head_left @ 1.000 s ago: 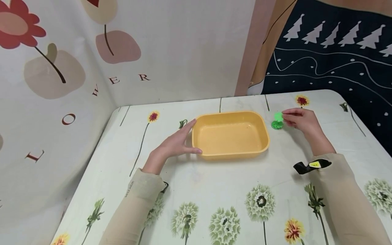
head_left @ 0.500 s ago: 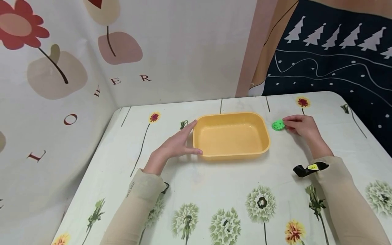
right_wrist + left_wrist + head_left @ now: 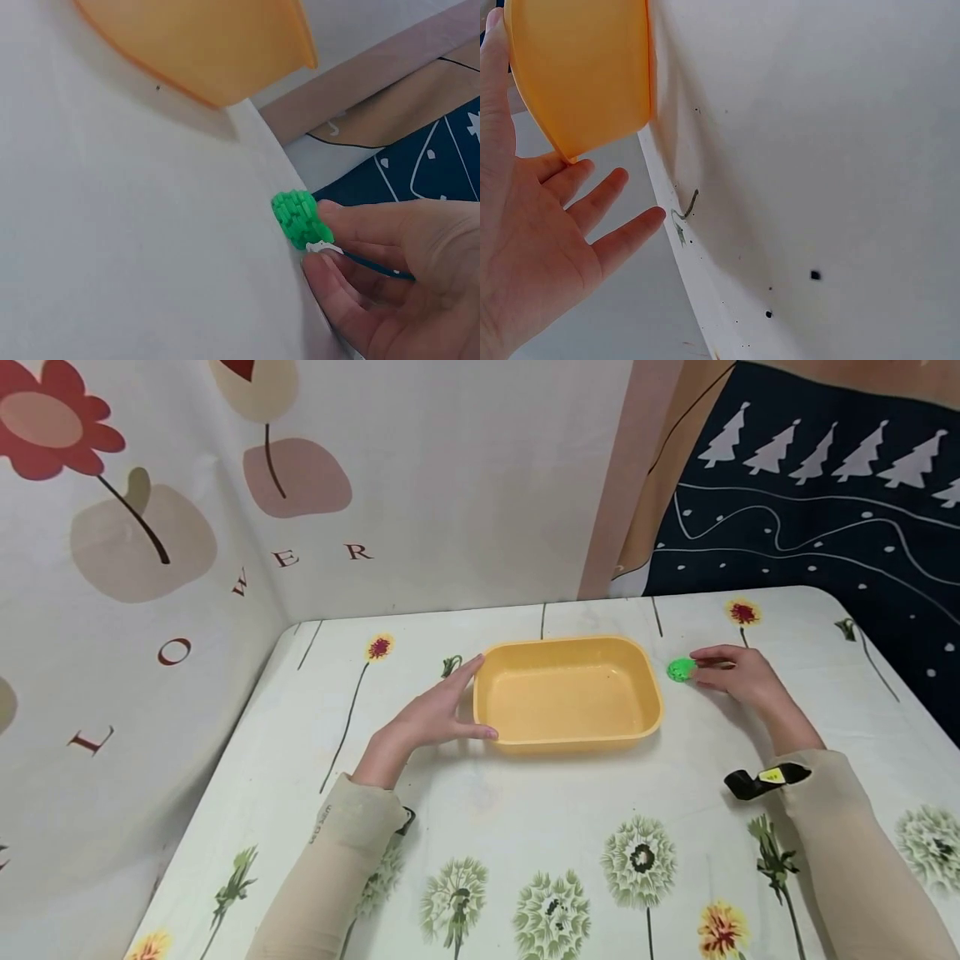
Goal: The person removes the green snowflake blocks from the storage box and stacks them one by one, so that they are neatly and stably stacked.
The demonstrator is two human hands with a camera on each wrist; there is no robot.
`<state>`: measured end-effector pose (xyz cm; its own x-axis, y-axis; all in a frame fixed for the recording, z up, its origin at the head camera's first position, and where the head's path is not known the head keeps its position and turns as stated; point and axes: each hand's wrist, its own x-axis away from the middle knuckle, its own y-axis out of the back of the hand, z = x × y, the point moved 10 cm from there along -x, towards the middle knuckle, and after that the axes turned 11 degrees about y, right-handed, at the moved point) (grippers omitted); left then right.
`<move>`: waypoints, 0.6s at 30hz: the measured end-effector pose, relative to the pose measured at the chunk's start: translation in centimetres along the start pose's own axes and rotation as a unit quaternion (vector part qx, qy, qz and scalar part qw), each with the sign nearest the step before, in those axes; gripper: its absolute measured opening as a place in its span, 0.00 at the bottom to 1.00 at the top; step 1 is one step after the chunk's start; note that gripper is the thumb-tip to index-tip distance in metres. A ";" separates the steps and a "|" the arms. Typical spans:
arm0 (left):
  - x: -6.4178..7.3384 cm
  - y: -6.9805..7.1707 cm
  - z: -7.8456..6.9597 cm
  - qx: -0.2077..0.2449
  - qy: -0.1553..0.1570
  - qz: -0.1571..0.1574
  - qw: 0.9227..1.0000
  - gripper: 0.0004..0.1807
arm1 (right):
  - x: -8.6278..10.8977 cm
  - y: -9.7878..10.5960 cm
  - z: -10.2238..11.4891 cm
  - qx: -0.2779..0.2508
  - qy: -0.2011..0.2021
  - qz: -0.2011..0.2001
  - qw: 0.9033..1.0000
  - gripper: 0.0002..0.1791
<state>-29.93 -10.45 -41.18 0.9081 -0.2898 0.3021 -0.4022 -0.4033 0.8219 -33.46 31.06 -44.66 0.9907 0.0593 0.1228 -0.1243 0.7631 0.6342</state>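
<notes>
A yellow-orange rectangular plastic tub [image 3: 566, 742] stands on the table. At its left end my left hand [image 3: 431, 712] rests with spread, mostly straight fingers, the thumb at the near rim corner and the index finger at the far one. The left wrist view shows the other fingers extended beside the tub wall. To the right of the tub lies a small bright green round piece [image 3: 680, 670], its surface knobbly in the right wrist view. My right hand [image 3: 742, 681] has thumb and index finger at opposite edges of this green piece, pinching it lightly.
A white tablecloth [image 3: 555, 810] with printed flowers covers the table. Behind it hangs a pale printed curtain [image 3: 465, 485], and a dark blue cloth [image 3: 810, 527] with white trees hangs at the back right. Each sleeve cuff carries a black strap.
My right hand has lowered a light green disc onto the knobbly green one beneath it. Its thumb and index finger now stand a little wider apart. The left hand and tub hold their place.
</notes>
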 end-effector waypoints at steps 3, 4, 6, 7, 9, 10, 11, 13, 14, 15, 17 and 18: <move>0.0 0.0 0.0 0.001 0.000 0.001 1.000 0.68 | -0.3 -0.3 0.4 0.030 0.027 0.026 0.999 0.31; -0.1 0.0 0.0 0.002 0.001 0.001 1.000 0.68 | -0.4 -0.4 0.5 0.032 0.031 0.031 0.999 0.32; -0.1 0.0 0.1 0.003 0.002 0.002 1.000 0.68 | -0.6 -0.5 0.6 0.036 0.035 0.037 0.998 0.33; -0.1 -0.1 0.1 0.003 0.002 0.002 1.000 0.68 | -0.6 -0.6 0.6 0.038 0.036 0.040 0.998 0.33; -0.1 -0.1 0.2 0.002 0.002 0.002 1.000 0.68 | -0.8 -0.6 0.6 0.042 0.036 0.044 0.997 0.33; -0.1 -0.1 0.2 0.002 0.002 0.002 1.000 0.68 | -0.8 -0.7 0.5 0.043 0.035 0.048 0.997 0.33; -0.1 -0.1 0.2 0.002 0.002 0.002 1.000 0.68 | -0.8 -0.7 0.5 0.043 0.033 0.050 0.997 0.33; -0.1 -0.1 0.2 0.001 0.002 0.001 1.000 0.68 | -0.8 -0.9 0.4 0.043 0.031 0.056 0.997 0.33; -0.1 -0.1 0.2 0.001 0.003 0.001 1.000 0.68 | -0.8 -0.9 0.4 0.043 0.031 0.059 0.997 0.33; -0.1 -0.2 0.1 0.001 0.003 0.001 1.000 0.68 | -0.9 -1.0 0.4 0.043 0.030 0.061 0.997 0.33; -0.1 -0.2 0.1 0.001 0.002 0.003 1.000 0.68 | -0.9 -1.1 0.4 0.043 0.027 0.062 0.997 0.32; -0.1 -0.2 0.1 0.001 0.002 0.003 1.000 0.68 | -0.9 -1.1 0.4 0.044 0.026 0.062 0.997 0.31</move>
<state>-29.93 -10.39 -41.40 0.9059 -0.2890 0.3096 -0.4085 -0.4039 0.8185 -34.29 29.93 -45.17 0.9685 0.1859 0.1658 -0.2487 0.6889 0.6808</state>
